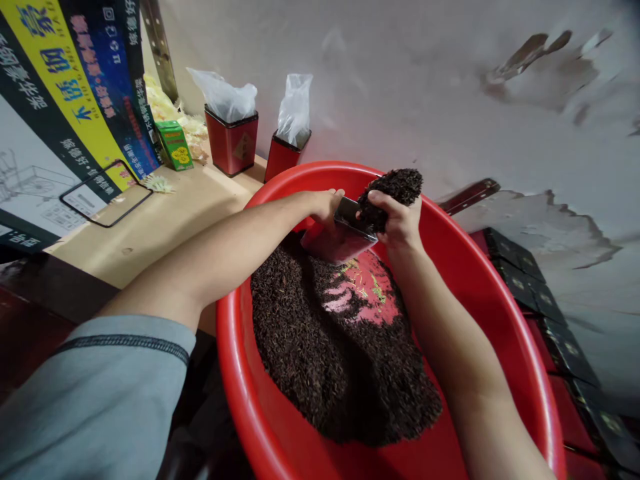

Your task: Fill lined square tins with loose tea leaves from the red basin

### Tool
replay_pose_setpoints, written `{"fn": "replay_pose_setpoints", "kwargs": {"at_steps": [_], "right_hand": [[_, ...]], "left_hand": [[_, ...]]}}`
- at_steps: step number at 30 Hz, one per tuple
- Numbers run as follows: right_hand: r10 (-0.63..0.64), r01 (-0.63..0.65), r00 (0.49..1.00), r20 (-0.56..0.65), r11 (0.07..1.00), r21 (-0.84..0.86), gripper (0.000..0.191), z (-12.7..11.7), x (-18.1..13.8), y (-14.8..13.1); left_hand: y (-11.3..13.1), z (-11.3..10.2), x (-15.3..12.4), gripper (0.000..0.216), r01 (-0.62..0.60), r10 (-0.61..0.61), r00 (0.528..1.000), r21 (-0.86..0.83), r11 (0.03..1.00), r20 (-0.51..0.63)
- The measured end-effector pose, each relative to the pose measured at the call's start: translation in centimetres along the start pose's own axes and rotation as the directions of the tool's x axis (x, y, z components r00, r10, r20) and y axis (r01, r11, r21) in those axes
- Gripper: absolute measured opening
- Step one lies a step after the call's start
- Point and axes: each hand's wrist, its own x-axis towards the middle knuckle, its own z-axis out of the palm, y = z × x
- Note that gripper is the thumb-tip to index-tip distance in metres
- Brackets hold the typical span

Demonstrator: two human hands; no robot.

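Near the far rim of the red plastic tub [233,350], head view: left hand [327,205] grasps a tilted square tin [330,245]; its contents cannot be made out. Right hand [403,219] grips a heaped handful of dark tea leaves [400,187] at the tin's mouth. More leaves [305,327] cover much of the tub floor, a gold-patterned area partly bare. Along the wooden tabletop's [210,200] far edge: two red canisters [230,143], translucent plastic bag [227,99] protruding from each.

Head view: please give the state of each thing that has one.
Left hand: gripping square tin
Right hand: holding loose tea leaves
Square tin: open, tilted
Red basin: partly filled with leaves
Two red tins: open, clear bags protruding
Green carton: upright
Red-black containers: stacked
Wall: peeling
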Motion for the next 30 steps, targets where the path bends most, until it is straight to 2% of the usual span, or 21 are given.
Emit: {"fn": "replay_pose_setpoints", "kwargs": {"at_steps": [5, 15, 20, 23, 26, 30], "right_hand": [[-0.064, 0.063, 0.996, -0.066, 0.998, -0.020, 0.052, -0.8, 2.0, 2.2], [-0.033, 0.036, 0.998, -0.057, 0.998, 0.048, 0.039, -0.5, 1.4, 1.7], [-0.051, 0.050, 0.998, 0.026, 0.998, 0.039, 0.041, -0.8, 1.6, 1.7], [-0.056, 0.063, 0.995, 0.086, 0.994, -0.085, 0.046, -1.7, 1.9, 1.9], [-0.027, 0.096, 0.976, 0.217, 0.943, -0.318, 0.050, -2.7, 2.1, 1.6], [-0.003, 0.280, 0.916, 0.402, 0.722, -0.632, 0.036, -3.6, 2.1, 0.7]], "left_hand": [[1.7, -1.0, -1.7, 0.120, 0.140, -0.140, 0.990, 0.010, 0.990, 0.023], [1.9, -0.8, -1.2, 0.125, 0.157, -0.158, 0.987, 0.065, 0.986, 0.020], [2.4, -1.1, -1.6, 0.122, 0.185, -0.187, 0.982, 0.054, 0.981, 0.034], [2.5, -1.2, -1.6, 0.129, 0.199, -0.202, 0.978, 0.062, 0.978, 0.050], [2.5, -1.1, -1.6, 0.136, 0.189, -0.192, 0.980, 0.060, 0.980, 0.054], [2.3, -0.9, -1.5, 0.126, 0.176, -0.179, 0.982, 0.044, 0.983, 0.055]]}}
